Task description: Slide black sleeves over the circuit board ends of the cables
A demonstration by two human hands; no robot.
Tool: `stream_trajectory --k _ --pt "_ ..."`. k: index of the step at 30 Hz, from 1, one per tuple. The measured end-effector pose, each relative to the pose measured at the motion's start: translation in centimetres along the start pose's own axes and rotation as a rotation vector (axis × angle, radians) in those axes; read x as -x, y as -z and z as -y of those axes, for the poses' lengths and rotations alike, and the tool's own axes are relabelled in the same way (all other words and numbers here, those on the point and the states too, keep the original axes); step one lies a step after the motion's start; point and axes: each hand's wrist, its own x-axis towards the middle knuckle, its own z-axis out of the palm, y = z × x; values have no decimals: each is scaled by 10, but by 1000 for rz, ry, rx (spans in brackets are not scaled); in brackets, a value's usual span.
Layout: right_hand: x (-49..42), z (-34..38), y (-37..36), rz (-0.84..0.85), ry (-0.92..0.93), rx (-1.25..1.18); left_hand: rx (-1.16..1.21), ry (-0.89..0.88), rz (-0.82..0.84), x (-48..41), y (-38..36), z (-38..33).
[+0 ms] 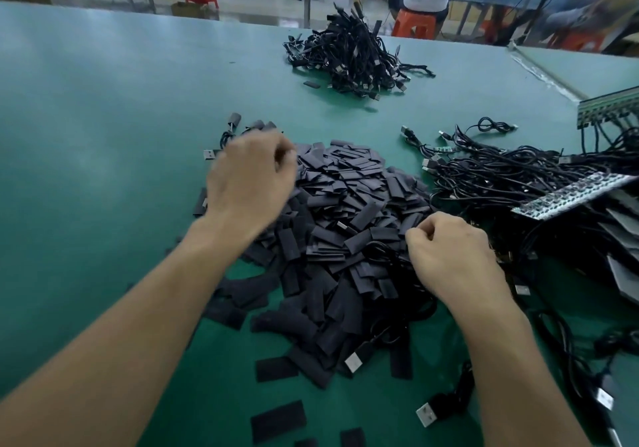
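A big heap of flat black sleeves (345, 204) lies in the middle of the green table (103, 135). My left hand (249, 177) hovers over the heap's far left edge; it is motion-blurred, its fingers are curled, and I see nothing in it. My right hand (449, 256) sits at the heap's right edge, fingers curled, thumb against forefinger, pinching a thin black cable (383, 253) that loops on the sleeves beside it. One cable with a sleeve on its end (232, 122) lies just beyond my left hand.
Tangled black USB cables with small circuit boards (501, 177) cover the right side, with board strips (570, 197) on top. Another cable pile (356, 55) lies at the far middle. Loose sleeves (278, 419) and USB plugs (427, 413) lie near me. People sit on red stools beyond the table.
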Motion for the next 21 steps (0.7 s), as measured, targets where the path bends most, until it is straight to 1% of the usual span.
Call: stream_trajectory --k 2,3,5,7,9,13,14,16,19,21 --pt "-1 -1 2 29 28 -68 242 -58 140 27 0 -16" --pt "-2 -2 4 55 42 -93 323 -94 219 39 0 -23" --pt "-3 -4 8 130 101 -110 400 -170 357 59 -4 -30" --pt "-3 -7 12 204 187 -114 388 -219 430 71 -9 -30" --pt "-3 -9 18 256 269 -115 363 -218 429 76 -15 -27" --pt "-3 -15 23 386 353 -125 380 -186 366 78 -20 -22" --pt "-4 -15 23 367 372 -129 391 -186 355 78 -21 -21" --pt "-6 -14 20 253 418 -213 433 -175 326 78 -22 -20" --pt "-6 -8 15 116 473 -476 534 -113 291 79 -20 -21" --pt "-5 -3 11 103 476 -655 567 -81 285 80 -20 -21"
